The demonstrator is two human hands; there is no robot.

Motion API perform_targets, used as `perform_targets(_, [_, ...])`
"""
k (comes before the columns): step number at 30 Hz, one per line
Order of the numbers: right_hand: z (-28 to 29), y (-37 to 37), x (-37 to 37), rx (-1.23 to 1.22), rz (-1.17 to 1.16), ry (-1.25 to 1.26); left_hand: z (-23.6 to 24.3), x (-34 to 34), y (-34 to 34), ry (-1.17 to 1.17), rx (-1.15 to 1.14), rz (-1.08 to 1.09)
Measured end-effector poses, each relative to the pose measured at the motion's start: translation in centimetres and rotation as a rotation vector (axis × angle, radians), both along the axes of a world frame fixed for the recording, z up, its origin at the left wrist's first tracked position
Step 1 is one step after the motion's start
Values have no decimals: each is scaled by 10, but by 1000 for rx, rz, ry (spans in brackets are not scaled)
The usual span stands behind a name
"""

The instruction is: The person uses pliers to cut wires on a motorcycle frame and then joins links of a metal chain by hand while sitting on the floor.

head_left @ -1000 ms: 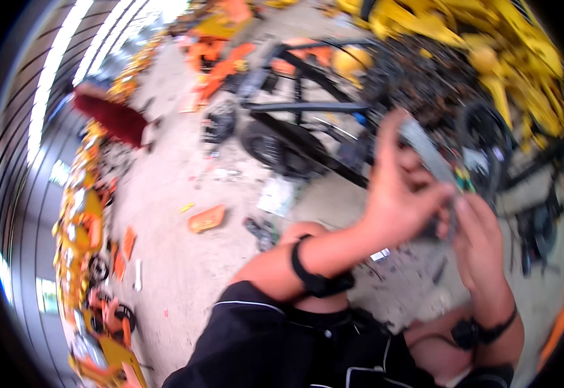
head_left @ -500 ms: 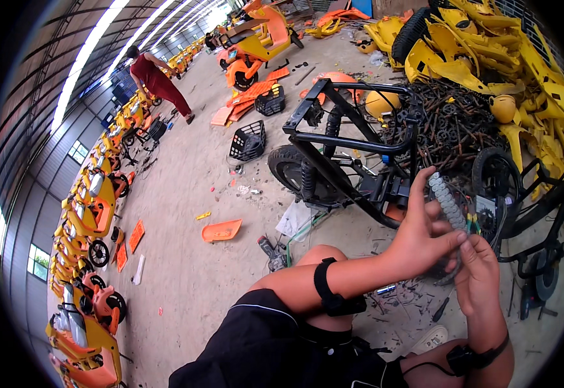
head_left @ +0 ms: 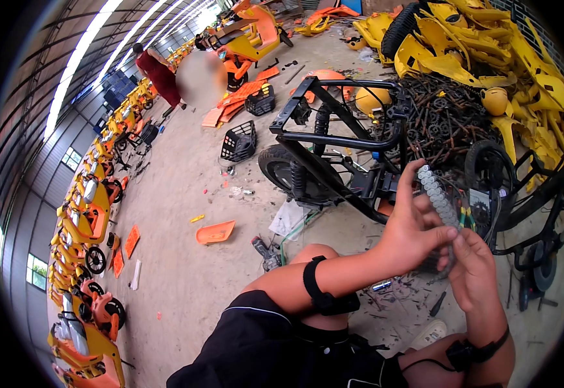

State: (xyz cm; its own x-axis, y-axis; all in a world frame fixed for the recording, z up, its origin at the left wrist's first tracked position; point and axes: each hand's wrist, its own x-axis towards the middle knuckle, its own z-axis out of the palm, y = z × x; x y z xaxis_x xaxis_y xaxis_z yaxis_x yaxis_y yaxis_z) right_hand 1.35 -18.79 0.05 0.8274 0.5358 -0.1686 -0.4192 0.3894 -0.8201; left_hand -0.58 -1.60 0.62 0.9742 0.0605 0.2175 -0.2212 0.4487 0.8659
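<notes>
A grey segmented strip that looks like a chain [head_left: 438, 195] is held up in front of my knees. My left hand [head_left: 414, 226] closes on its lower part with thumb and curled fingers, while the index finger points up along the strip. My right hand [head_left: 474, 265] pinches the strip's lower end, its thumb against the left thumb. A darker part hangs below the fingers, partly hidden by them. Just beyond my hands stands a black scooter frame [head_left: 353, 139] with a rear wheel and shock absorbers.
Pliers with yellow-green handles [head_left: 466, 218] are behind my right hand. A screwdriver [head_left: 437, 304] and a power drill [head_left: 266, 253] lie on the floor. Rusty metal parts [head_left: 446, 119] and yellow panels [head_left: 514, 58] are heaped at right. Scooters [head_left: 91, 213] line the left; a person in dark red [head_left: 158, 74] stands far off.
The whole view has shifted slightly, so the scene sits a little further left. Both hands keep their hold on the strip. Far off, a blurred patch now appears beside the person.
</notes>
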Motion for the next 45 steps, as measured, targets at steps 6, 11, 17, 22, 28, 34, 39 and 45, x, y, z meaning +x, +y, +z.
perform_targets(6, [2,-1,-2,-292,-14,-266,-5,9,7,-51,-62,71])
perform_targets(11, [13,-2,-2,-454,-111,-405,1,10,1,-44,21,131])
perform_targets(17, [18,0,-2,-463,-137,-478,5,0,2,-45,55,171])
perform_targets(22, [12,-10,2,-300,-142,-365,2,9,-14,-40,83,186])
perform_targets(28, [14,-10,1,-175,-166,-299,1,4,-13,5,182,195])
perform_targets(34, [7,-6,1,-147,-166,-250,-1,5,-12,11,180,195])
perform_targets(39, [4,-5,3,-177,-155,-251,-1,5,-13,16,208,182])
perform_targets(45, [-2,-6,5,-138,-171,-253,1,2,-13,27,302,169])
